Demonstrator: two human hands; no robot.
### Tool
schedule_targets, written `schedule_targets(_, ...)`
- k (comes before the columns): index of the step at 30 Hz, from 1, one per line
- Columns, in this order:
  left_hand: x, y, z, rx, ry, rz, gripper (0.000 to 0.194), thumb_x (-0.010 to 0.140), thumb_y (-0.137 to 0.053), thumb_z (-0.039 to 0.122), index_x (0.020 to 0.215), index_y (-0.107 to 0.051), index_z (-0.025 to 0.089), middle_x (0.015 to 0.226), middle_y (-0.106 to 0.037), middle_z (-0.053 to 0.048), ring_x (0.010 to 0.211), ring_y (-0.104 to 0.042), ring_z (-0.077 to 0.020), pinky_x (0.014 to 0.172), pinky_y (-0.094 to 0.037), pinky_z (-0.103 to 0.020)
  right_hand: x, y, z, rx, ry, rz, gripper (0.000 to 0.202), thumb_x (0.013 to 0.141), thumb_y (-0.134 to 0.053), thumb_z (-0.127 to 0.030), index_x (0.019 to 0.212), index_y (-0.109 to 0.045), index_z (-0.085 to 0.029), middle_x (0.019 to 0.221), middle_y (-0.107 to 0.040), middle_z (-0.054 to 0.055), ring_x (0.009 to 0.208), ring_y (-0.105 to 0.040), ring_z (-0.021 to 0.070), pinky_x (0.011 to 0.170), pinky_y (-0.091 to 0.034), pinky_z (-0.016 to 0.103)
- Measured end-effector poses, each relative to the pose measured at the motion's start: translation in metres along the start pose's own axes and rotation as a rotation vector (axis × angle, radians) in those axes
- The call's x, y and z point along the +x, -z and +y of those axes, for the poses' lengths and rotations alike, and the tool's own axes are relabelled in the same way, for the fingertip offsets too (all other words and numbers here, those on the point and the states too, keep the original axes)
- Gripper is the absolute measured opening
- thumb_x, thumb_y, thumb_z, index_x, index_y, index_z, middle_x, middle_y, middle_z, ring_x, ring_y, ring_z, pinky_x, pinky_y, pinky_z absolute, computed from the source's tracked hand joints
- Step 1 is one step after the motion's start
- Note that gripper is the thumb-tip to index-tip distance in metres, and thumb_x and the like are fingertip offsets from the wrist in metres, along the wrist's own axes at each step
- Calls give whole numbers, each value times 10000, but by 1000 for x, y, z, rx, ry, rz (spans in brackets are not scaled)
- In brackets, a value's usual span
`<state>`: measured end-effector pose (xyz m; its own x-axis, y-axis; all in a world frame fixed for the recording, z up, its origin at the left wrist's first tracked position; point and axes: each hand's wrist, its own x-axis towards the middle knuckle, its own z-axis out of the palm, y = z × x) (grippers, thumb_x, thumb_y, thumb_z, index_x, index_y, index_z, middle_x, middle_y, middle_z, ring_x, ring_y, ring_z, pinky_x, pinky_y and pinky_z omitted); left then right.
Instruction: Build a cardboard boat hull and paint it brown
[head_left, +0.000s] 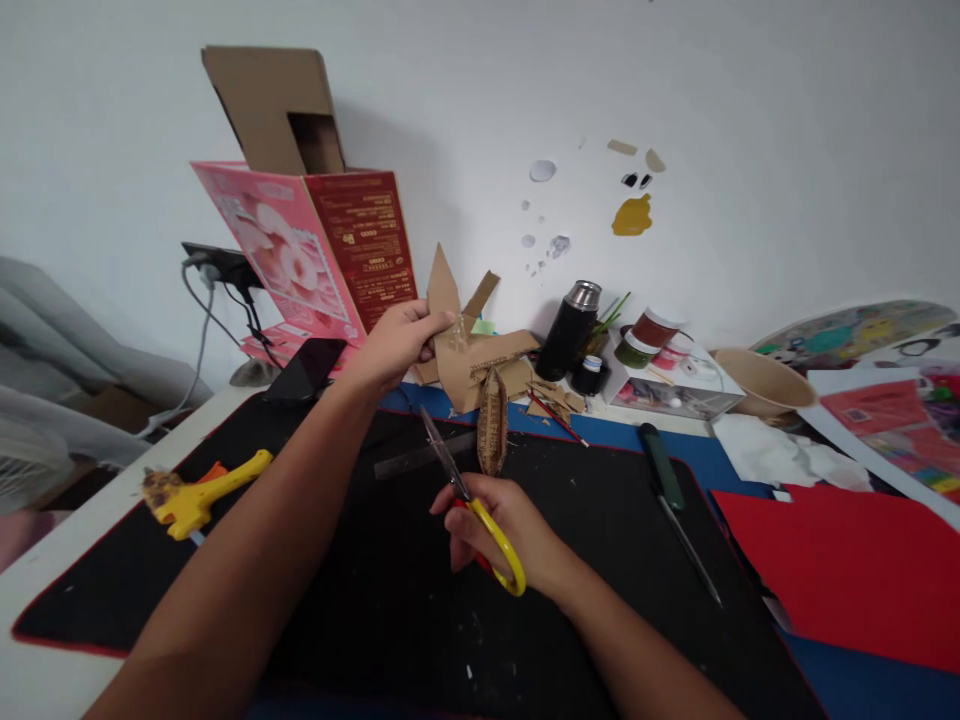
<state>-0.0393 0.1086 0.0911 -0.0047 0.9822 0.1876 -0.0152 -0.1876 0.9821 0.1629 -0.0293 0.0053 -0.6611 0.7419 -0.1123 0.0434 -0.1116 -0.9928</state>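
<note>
Pinched between the thumb and fingers of my left hand (405, 340) is a pointed, leaf-shaped piece of cardboard (444, 285), held up at the back of the mat. Strips of clear tape or dried glue seem to show on it. My right hand (510, 525) grips scissors (491, 535) with yellow and red handles; their blades look closed and point away from me, up and left. Just beyond that hand stands a narrow corrugated cardboard shape (493, 425) with pointed ends. Cardboard scraps (517, 375) are heaped behind it.
A yellow glue gun (210, 490) lies left on the black mat (420, 620). A green-handled knife-like tool (664, 480) and red paper (855, 570) are at right. Behind stand a black thermos (568, 335), paint jars (651, 335) and a pink-and-red box (360, 245).
</note>
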Motion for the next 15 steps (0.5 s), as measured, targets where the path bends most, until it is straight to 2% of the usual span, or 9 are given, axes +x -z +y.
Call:
schedule_targets(4, -1, 1, 0, -4, 1, 3, 234, 727, -766, 354, 730, -606, 183, 575, -498, 62, 442, -361, -54, 423, -262, -202, -1, 7, -2, 114, 99, 12, 703, 835, -657, -807, 1107, -630, -160, 632, -716, 28, 514, -676, 162, 503, -480, 229)
schedule_targets(6, -2, 1, 1, -2, -1, 8, 240, 723, -774, 347, 717, -597, 186, 575, -490, 66, 446, -359, -55, 427, -270, -204, 0, 12, -8, 165, 127, 88, 734, 841, -609, -839, 1112, -615, -156, 626, -725, 44, 503, -689, 180, 482, -482, 235)
schedule_targets(9, -6, -2, 3, 17, 9, 3, 264, 738, -773, 372, 703, -588, 187, 573, -482, 64, 454, -359, -58, 443, -273, -206, 2, 20, -15, 204, 125, 275, 681, 879, -590, -804, 1099, -612, -160, 560, -691, 22, 468, -672, 186, 449, -476, 233)
schedule_targets(12, -11, -8, 4, 51, 62, -102, 290, 752, -778, 420, 721, -609, 186, 568, -471, 65, 459, -355, -64, 458, -264, -210, 5, 25, -18, 223, 113, 428, 616, 883, -637, -748, 1083, -620, -166, 496, -629, -22, 409, -614, 165, 402, -444, 216)
schedule_targets(15, -16, -15, 4, 136, 96, -279, 293, 773, -777, 445, 751, -654, 181, 569, -475, 62, 471, -359, -71, 470, -263, -213, 7, 28, -17, 228, 116, 485, 597, 882, -654, -728, 1072, -626, -163, 472, -602, -37, 374, -563, 143, 377, -419, 204)
